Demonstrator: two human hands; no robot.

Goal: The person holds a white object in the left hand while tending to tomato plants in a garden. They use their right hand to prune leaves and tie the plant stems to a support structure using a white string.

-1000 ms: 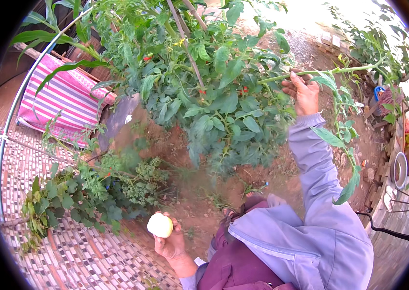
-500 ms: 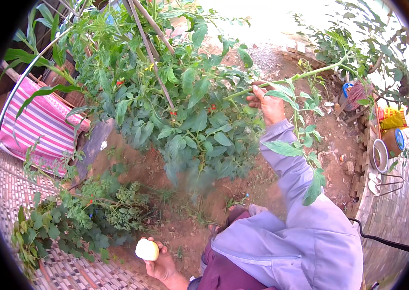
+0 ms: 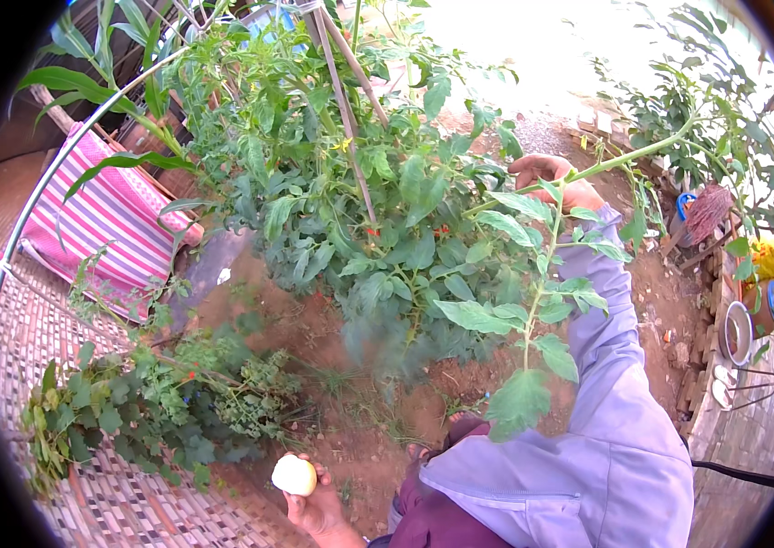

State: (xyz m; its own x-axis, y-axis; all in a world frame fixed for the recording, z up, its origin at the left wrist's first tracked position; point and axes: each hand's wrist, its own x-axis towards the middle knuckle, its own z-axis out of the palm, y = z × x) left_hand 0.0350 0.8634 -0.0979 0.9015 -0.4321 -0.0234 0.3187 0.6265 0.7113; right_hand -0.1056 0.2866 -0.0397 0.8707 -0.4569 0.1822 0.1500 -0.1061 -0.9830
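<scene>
leafy green stem (image 3: 638,153) slants out from the staked bush (image 3: 405,228), crossing in front of our right hand (image 3: 542,167); can't tell if we're gripping it. hands are well apart, our left hand (image 3: 316,507) curled around a pale roundish thing (image 3: 294,476).

1 pink-striped cloth (image 3: 99,224) left; 1 pale basin (image 3: 734,334) beside 1 blue-lidded container (image 3: 762,309), right.

Mosaic-patterned floor (image 3: 145,504); brown soil (image 3: 657,297); white daylight glare (image 3: 556,46) beyond
</scene>
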